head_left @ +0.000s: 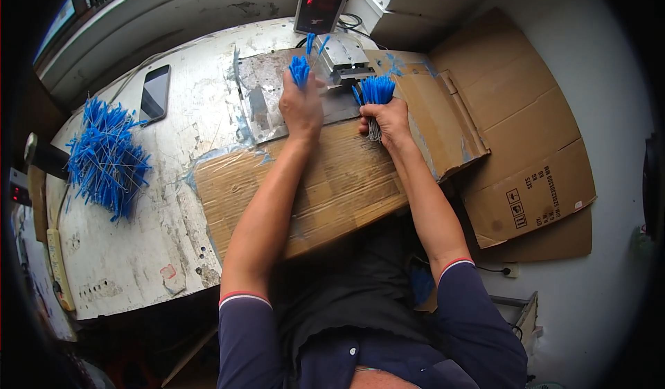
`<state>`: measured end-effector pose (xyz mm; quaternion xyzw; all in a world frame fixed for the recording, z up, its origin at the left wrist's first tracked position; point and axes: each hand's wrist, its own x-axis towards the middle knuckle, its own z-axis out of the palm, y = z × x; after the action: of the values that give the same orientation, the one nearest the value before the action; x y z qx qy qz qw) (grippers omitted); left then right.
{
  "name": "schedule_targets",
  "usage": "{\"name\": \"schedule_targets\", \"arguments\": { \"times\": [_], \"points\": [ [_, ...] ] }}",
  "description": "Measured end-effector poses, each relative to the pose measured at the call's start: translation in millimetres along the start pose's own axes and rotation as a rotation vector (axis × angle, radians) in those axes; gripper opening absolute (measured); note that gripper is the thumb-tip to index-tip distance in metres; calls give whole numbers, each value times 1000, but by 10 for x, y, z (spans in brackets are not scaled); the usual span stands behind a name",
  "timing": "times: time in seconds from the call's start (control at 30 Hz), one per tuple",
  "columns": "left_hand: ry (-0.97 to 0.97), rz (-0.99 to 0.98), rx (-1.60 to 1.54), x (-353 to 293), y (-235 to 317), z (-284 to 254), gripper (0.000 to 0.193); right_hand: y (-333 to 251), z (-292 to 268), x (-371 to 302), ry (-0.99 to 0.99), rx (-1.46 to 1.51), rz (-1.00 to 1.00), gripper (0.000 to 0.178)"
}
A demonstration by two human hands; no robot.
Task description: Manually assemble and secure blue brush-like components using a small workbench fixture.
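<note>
My left hand [303, 112], slightly blurred, is closed around a bundle of thin wires with blue ends [299, 72], held upright over a worn metal plate [255, 105]. A couple of single blue-ended pieces stick up above that bundle, beside a small metal machine [344, 51]. To its right, my right hand [389, 120] grips a thicker bundle of the same blue-ended wires [377, 90]. Its blue ends point away from me, and bare silvery wire tails hang below the fist. The two bundles are apart, just in front of the machine.
A large loose pile of blue-ended wires [111, 160] lies on the white worn table [173, 209]. Near it are a phone [155, 92], a black cylinder [47, 157] and a power strip [59, 268]. A red-digit display [322, 4] stands behind; cardboard [312, 184] covers the near edge.
</note>
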<state>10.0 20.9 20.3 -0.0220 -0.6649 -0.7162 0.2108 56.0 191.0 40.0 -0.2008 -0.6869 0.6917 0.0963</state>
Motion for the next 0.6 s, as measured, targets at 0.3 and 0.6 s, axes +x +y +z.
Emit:
{"name": "schedule_targets", "arguments": {
  "times": [0.3, 0.6],
  "points": [
    [67, 221, 260, 17, -159, 25, 21, -17, 138, 81, 74, -87, 21, 12],
    [29, 517, 517, 9, -176, 10, 16, -10, 80, 48, 49, 83, 72, 16]
  ]
}}
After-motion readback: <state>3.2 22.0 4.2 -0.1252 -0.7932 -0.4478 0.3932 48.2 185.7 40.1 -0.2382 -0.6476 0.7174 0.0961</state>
